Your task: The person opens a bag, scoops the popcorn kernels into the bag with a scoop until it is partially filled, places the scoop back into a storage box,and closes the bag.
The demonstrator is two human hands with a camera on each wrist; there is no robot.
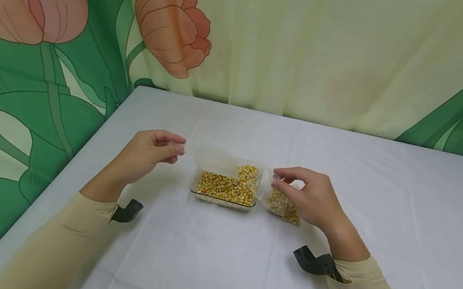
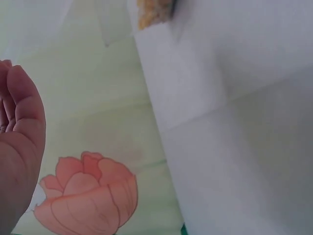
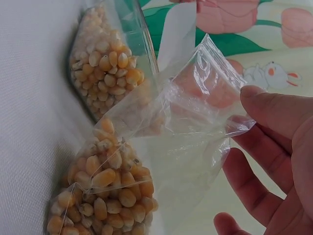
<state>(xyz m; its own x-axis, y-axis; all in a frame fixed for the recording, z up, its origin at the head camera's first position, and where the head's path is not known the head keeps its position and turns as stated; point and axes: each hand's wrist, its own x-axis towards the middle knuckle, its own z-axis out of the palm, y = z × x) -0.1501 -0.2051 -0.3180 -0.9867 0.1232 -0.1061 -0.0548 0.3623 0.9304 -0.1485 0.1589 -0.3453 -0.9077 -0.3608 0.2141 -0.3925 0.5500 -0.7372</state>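
A clear rectangular container (image 1: pixel 222 202) half full of yellow corn kernels (image 1: pixel 227 187) stands mid-table; a clear plastic flap (image 1: pixel 211 159) rises from its far left corner. Just right of it lies a small clear zip bag (image 1: pixel 284 207) holding kernels. My right hand (image 1: pixel 281 177) pinches the bag's open top edge between thumb and fingers. In the right wrist view the bag (image 3: pixel 105 196) sags with kernels at the bottom, the right hand (image 3: pixel 244 128) grips its upper corner, and the container (image 3: pixel 105 68) sits behind. My left hand (image 1: pixel 176 151) hovers left of the container, fingers loosely curled and holding nothing; the left wrist view shows the left hand (image 2: pixel 19 127) bare.
The table (image 1: pixel 238 277) is covered with a white cloth; its left edge runs close beside my left arm. A tulip-print curtain (image 1: pixel 274 45) hangs behind and to the left. Black camera mounts (image 1: pixel 127 211) sit on both wrists.
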